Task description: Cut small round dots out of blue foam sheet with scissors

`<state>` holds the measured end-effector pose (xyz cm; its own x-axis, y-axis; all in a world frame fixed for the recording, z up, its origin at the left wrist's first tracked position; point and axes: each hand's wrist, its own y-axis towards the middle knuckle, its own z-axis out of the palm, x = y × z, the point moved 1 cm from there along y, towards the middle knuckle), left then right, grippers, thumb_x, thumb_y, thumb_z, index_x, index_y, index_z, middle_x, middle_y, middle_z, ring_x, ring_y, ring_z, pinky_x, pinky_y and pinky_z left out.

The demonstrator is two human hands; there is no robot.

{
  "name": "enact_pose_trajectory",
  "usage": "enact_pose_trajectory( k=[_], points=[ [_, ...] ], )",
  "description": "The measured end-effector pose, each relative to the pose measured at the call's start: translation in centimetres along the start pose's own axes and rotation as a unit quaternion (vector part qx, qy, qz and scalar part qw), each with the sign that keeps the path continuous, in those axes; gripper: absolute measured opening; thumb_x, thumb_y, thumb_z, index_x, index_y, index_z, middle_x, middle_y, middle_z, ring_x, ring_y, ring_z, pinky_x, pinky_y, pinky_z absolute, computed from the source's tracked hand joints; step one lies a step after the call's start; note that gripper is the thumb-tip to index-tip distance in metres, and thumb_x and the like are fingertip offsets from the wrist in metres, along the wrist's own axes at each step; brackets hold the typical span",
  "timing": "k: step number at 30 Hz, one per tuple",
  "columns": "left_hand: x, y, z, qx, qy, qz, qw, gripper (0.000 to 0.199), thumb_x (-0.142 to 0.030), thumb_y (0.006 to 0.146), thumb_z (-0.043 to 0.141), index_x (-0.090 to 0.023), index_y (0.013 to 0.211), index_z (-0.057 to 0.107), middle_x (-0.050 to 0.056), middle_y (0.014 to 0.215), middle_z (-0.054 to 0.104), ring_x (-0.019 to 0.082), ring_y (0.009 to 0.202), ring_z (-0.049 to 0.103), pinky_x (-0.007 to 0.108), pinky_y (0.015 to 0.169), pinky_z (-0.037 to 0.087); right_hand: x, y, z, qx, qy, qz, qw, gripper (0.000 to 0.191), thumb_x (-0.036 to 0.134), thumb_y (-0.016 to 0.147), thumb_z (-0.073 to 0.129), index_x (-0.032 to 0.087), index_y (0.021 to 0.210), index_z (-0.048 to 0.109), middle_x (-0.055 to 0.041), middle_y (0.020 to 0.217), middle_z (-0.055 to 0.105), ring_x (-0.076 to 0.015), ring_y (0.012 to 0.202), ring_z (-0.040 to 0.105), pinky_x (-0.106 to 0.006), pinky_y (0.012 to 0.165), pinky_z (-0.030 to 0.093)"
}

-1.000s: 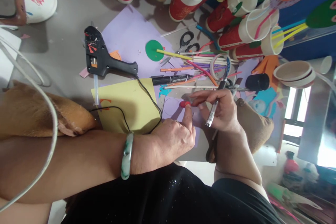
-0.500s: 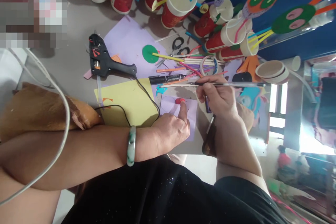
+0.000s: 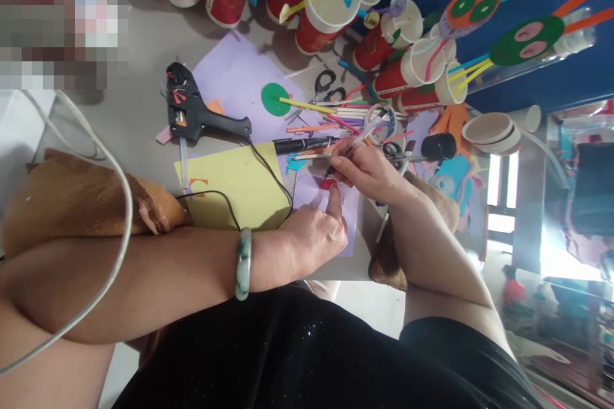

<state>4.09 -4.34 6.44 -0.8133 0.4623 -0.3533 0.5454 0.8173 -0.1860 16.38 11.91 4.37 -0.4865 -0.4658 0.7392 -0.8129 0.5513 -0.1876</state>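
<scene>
Since the earlier frame the right hand (image 3: 369, 169) has come left, pen (image 3: 366, 133) pinched in curled fingers, tip down at the red piece (image 3: 328, 184), centre of frame — contact unclear. Left hand (image 3: 316, 236): index presses that piece on purple paper (image 3: 350, 227), others curled; palm contents cannot be told. Marker (image 3: 307, 144) and thin straws (image 3: 352, 114) crowd just above; plastic glue gun (image 3: 192, 112), upper left; round-rimmed paper cups (image 3: 321, 32), top.
</scene>
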Motion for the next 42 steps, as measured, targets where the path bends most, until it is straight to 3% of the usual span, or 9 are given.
enact_pose_trajectory(
  k=[11,27,35,42],
  points=[
    [-0.1,0.0,0.1,-0.022,-0.016,0.001,1.000,0.043,-0.005,0.102,0.051,-0.005,0.138,0.074,0.039,0.155,0.055,0.024,0.080,0.082,0.029,0.062,0.059,-1.0,0.3,0.0,0.005,-0.027,-0.032,0.999,0.045,0.068,0.101,0.061,0.026,0.091,0.071,-0.0032,0.079,0.069,-0.0226,0.078,0.066,-0.036,0.072,0.053],
    [-0.1,0.1,0.3,-0.004,0.000,-0.013,1.000,0.046,-0.006,0.104,0.041,-0.003,0.140,0.069,0.042,0.161,0.045,0.027,0.083,0.083,0.030,0.061,0.061,-0.8,-1.1,0.4,-0.047,0.035,0.014,0.998,0.050,0.071,0.101,0.061,0.024,0.084,0.061,0.0008,0.063,0.064,-0.0128,0.046,0.052,-0.031,0.045,0.040],
    [0.1,-0.1,-1.1,0.045,-0.032,-0.017,0.998,0.047,-0.005,0.106,0.032,0.000,0.139,0.065,0.041,0.166,0.037,0.029,0.091,0.085,0.031,0.065,0.064,-0.4,-3.1,1.7,-0.126,0.092,0.055,0.986,0.050,0.072,0.097,0.067,0.024,0.088,0.056,0.0033,0.058,0.065,-0.0111,0.041,0.052,-0.027,0.044,0.040],
    [0.4,-0.6,-1.8,0.055,-0.028,-0.007,0.998,0.053,0.000,0.103,0.032,-0.002,0.148,0.058,0.042,0.168,0.032,0.033,0.097,0.084,0.034,0.067,0.064,-0.5,-4.2,2.7,-0.185,0.133,0.088,0.970,0.056,0.078,0.090,0.071,0.026,0.088,0.050,0.0031,0.062,0.071,-0.0112,0.040,0.052,-0.026,0.042,0.040]
  ],
)
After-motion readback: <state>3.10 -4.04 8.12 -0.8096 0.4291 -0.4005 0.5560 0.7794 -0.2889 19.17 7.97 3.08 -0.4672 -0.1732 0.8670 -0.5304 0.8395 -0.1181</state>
